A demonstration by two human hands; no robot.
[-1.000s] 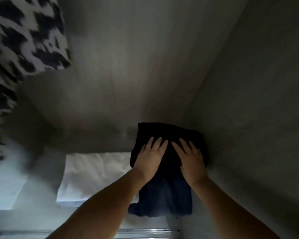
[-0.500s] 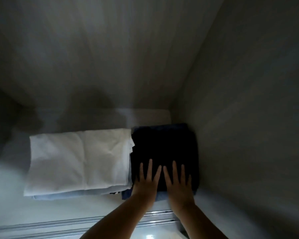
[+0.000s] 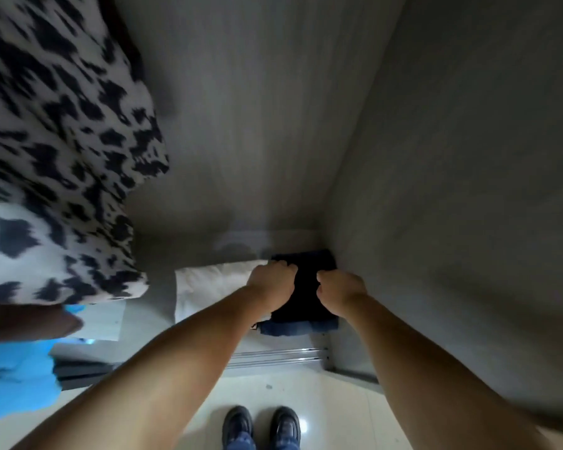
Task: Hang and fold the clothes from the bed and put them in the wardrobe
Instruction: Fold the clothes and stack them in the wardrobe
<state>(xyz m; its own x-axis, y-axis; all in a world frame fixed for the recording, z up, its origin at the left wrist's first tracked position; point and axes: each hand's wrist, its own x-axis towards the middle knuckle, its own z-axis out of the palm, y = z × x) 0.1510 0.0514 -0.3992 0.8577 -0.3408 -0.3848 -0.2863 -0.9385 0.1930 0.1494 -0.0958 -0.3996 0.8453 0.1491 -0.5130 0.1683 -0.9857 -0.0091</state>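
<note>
Head view, looking down into the wardrobe (image 3: 436, 157), dim light. The folded dark garment (image 3: 309, 297) lies on the wardrobe floor in the far right corner, against the right wall, on top of a folded blue piece whose near edge shows beneath it. Just left, touching it, a folded white garment (image 3: 212, 287).

Left hand (image 3: 272, 280): fingers curled, knuckles up, at the dark garment's left edge where it meets the white one; cannot tell whether it grasps cloth. Right hand (image 3: 338, 289): fingers curled under, resting on the dark garment's right part; grasp likewise unclear.

Black-and-white patterned garment (image 3: 56, 151) hangs at left. Bright blue cloth (image 3: 13, 378) near left. Sliding-door track (image 3: 273, 355) at the near edge; person's shoes (image 3: 260, 423) on the tiled floor.
</note>
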